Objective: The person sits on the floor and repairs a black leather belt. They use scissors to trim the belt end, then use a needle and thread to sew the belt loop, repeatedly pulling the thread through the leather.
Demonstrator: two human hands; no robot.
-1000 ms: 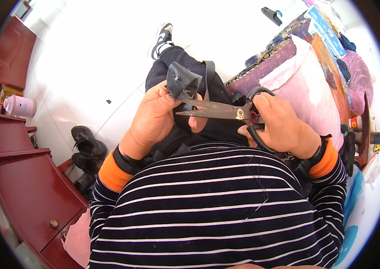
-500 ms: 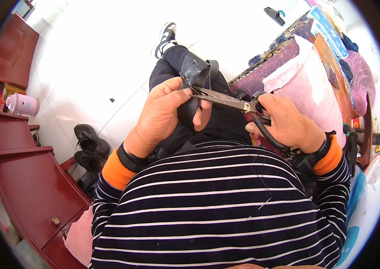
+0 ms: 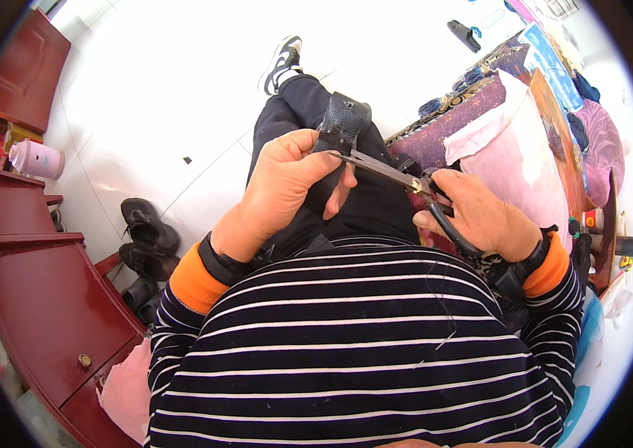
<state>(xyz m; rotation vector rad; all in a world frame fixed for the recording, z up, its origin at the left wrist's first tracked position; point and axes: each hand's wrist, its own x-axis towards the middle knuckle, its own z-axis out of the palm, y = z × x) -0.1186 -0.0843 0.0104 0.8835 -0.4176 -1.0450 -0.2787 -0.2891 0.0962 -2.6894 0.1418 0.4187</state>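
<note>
Pinched in the fingers of my left hand (image 3: 287, 179) is a strip of black leather (image 3: 344, 119) with a grainy surface and a small hole near its upper end. My right hand (image 3: 484, 213) grips a pair of scissors (image 3: 384, 169) by its black handles, thumb and fingers around the loops. The metal blades point left and lie across the strip beside my left thumb, nearly closed. Whether the tips are cutting into the leather cannot be made out. Both hands are above my lap, over my dark trousers (image 3: 278, 123).
Dark red cabinets (image 3: 44, 313) line the left side, with a pink canister (image 3: 36, 158) by them. Black shoes (image 3: 148, 228) stand on the floor near a small black scrap (image 3: 187, 160). To the right lie a pink cloth (image 3: 510, 149) and patterned fabric; a black slipper (image 3: 464, 35) sits beyond.
The leather strip has turned in my left hand, its grainy face now flatter to view and the loop behind it no longer showing. The scissor blades have closed somewhat.
</note>
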